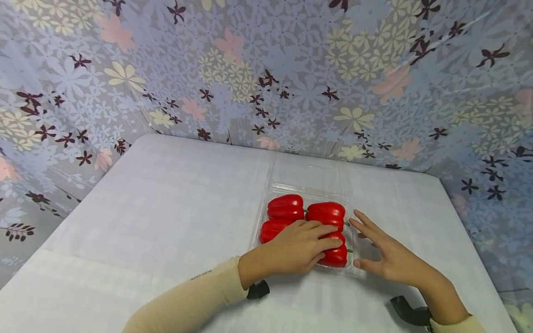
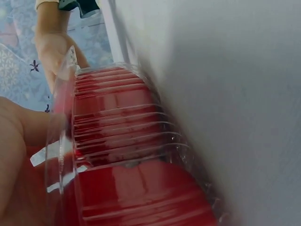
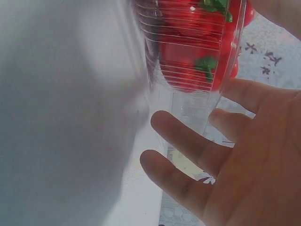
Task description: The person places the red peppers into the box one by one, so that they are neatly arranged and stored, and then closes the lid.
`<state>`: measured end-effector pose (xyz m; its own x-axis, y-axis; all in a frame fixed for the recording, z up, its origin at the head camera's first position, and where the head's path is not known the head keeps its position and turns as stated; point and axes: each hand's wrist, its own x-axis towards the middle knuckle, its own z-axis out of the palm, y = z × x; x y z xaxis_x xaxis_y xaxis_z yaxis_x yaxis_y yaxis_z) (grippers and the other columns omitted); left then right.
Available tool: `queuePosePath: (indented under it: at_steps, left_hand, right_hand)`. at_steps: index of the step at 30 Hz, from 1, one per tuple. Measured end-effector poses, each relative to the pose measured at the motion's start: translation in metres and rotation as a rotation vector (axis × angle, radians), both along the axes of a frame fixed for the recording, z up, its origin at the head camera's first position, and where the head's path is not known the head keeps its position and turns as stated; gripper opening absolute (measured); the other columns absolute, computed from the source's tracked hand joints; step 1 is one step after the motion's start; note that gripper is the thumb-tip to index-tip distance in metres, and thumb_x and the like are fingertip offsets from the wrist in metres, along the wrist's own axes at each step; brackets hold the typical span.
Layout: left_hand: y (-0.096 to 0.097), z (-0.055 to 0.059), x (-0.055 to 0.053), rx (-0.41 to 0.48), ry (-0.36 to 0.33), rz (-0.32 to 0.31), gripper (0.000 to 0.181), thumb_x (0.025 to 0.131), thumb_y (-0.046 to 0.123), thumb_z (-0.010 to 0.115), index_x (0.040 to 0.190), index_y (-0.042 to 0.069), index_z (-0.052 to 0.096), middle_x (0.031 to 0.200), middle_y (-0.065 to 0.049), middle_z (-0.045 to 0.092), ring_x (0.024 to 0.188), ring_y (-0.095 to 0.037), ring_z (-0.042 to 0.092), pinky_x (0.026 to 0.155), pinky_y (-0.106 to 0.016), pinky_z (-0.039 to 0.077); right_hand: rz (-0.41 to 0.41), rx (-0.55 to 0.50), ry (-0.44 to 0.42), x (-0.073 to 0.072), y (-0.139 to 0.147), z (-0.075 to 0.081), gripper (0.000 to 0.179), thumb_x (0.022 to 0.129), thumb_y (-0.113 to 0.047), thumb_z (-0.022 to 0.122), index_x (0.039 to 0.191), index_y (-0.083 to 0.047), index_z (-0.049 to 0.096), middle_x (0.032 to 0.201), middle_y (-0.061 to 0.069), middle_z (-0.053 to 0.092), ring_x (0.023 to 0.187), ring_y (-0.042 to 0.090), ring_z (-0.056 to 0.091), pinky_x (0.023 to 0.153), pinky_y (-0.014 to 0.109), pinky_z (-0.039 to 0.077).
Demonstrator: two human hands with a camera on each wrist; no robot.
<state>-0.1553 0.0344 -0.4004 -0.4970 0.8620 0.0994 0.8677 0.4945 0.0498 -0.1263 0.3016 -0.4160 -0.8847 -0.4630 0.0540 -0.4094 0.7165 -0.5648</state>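
Note:
Several red bell peppers with green stems lie in a clear plastic clamshell container. Its transparent lid is folded back toward the wall. Across the front peppers reaches my left hand, its fingers extended and resting on the front right pepper; the hand covers part of the front row. My right hand is beside the container's right side, fingers spread and holding nothing. In the right wrist view, the ribbed container wall stands just beyond the fingertips of my right hand.
The container rests on a table with a white cloth. Flower-patterned fabric hangs behind the table's far edge. Dark curved pieces show near both wrists.

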Motion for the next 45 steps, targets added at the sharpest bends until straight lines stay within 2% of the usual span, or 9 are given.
queuePosePath:
  at_steps: [7, 12, 17, 21, 24, 28, 35, 41, 45]
  left_hand:
    - [-0.003, 0.001, -0.002, -0.002, 0.003, -0.003, 0.058, 0.095, 0.037, 0.064, 0.149, 0.034, 0.043, 0.157, 0.005, 0.043, 0.142, -0.02, 0.043, 0.119, -0.043, 0.038]
    - [-0.016, 0.011, -0.009, 0.089, -0.142, 0.019, 0.055, 0.096, 0.034, 0.061, 0.149, 0.029, 0.045, 0.156, 0.003, 0.044, 0.145, -0.019, 0.041, 0.121, -0.042, 0.035]
    - [-0.047, 0.028, -0.038, 0.316, -0.349, 0.137, 0.046, 0.097, 0.023, 0.059, 0.142, 0.016, 0.054, 0.154, -0.006, 0.047, 0.144, -0.025, 0.042, 0.12, -0.046, 0.036]
    - [-0.076, 0.033, -0.071, 0.437, -0.397, 0.278, 0.043, 0.097, 0.018, 0.059, 0.139, 0.009, 0.055, 0.15, -0.011, 0.05, 0.141, -0.029, 0.046, 0.118, -0.049, 0.038]
    - [-0.095, 0.029, -0.094, 0.495, -0.441, 0.384, 0.041, 0.098, 0.018, 0.058, 0.138, 0.008, 0.056, 0.146, -0.011, 0.054, 0.136, -0.031, 0.052, 0.114, -0.049, 0.043]
    - [-0.113, 0.018, -0.116, 0.549, -0.564, 0.487, 0.041, 0.1, 0.019, 0.056, 0.139, 0.006, 0.054, 0.145, -0.013, 0.056, 0.129, -0.032, 0.057, 0.106, -0.047, 0.05]
    - [-0.116, -0.001, -0.149, 0.627, -0.753, 0.594, 0.043, 0.101, 0.018, 0.051, 0.14, -0.001, 0.05, 0.141, -0.02, 0.056, 0.125, -0.034, 0.06, 0.1, -0.042, 0.054]
    - [-0.104, -0.009, -0.161, 0.67, -0.907, 0.696, 0.046, 0.102, 0.019, 0.049, 0.144, 0.0, 0.047, 0.142, -0.02, 0.056, 0.123, -0.035, 0.06, 0.101, -0.044, 0.053]
    - [-0.098, -0.011, -0.165, 0.671, -0.939, 0.709, 0.046, 0.102, 0.021, 0.049, 0.144, 0.001, 0.047, 0.141, -0.019, 0.057, 0.124, -0.034, 0.06, 0.102, -0.044, 0.053]
  right_hand:
    - [0.0, 0.007, -0.006, -0.001, 0.001, 0.001, 0.087, 0.084, -0.029, 0.077, 0.156, -0.013, 0.031, 0.164, 0.019, 0.02, 0.118, 0.038, 0.059, 0.087, 0.069, 0.051]
    - [-0.012, 0.01, -0.036, -0.002, 0.001, 0.002, 0.088, 0.084, -0.032, 0.076, 0.157, -0.016, 0.029, 0.165, 0.017, 0.019, 0.12, 0.039, 0.058, 0.087, 0.07, 0.051]
    - [-0.021, 0.024, -0.039, -0.003, -0.001, 0.004, 0.09, 0.083, -0.034, 0.077, 0.157, -0.016, 0.029, 0.165, 0.018, 0.02, 0.12, 0.039, 0.059, 0.085, 0.07, 0.052]
    - [-0.026, 0.032, -0.041, -0.002, -0.003, 0.005, 0.09, 0.083, -0.035, 0.077, 0.157, -0.016, 0.028, 0.165, 0.018, 0.019, 0.12, 0.039, 0.058, 0.087, 0.07, 0.051]
    - [-0.026, 0.022, -0.05, -0.002, -0.004, 0.005, 0.09, 0.084, -0.034, 0.076, 0.157, -0.016, 0.027, 0.166, 0.018, 0.017, 0.121, 0.039, 0.057, 0.089, 0.07, 0.05]
    - [-0.017, 0.007, -0.058, -0.004, -0.006, 0.004, 0.09, 0.085, -0.033, 0.075, 0.158, -0.015, 0.025, 0.166, 0.017, 0.016, 0.122, 0.039, 0.057, 0.089, 0.07, 0.05]
    - [-0.008, 0.002, -0.051, -0.006, -0.007, 0.003, 0.089, 0.086, -0.033, 0.075, 0.157, -0.013, 0.026, 0.165, 0.02, 0.017, 0.122, 0.039, 0.057, 0.088, 0.067, 0.051]
    - [0.0, 0.0, -0.046, -0.007, -0.007, 0.004, 0.088, 0.086, -0.032, 0.075, 0.157, -0.012, 0.027, 0.164, 0.021, 0.018, 0.121, 0.039, 0.058, 0.087, 0.067, 0.052]
    - [0.005, -0.001, -0.036, -0.008, -0.007, 0.004, 0.088, 0.087, -0.032, 0.075, 0.157, -0.012, 0.026, 0.165, 0.021, 0.018, 0.121, 0.038, 0.057, 0.087, 0.066, 0.052]
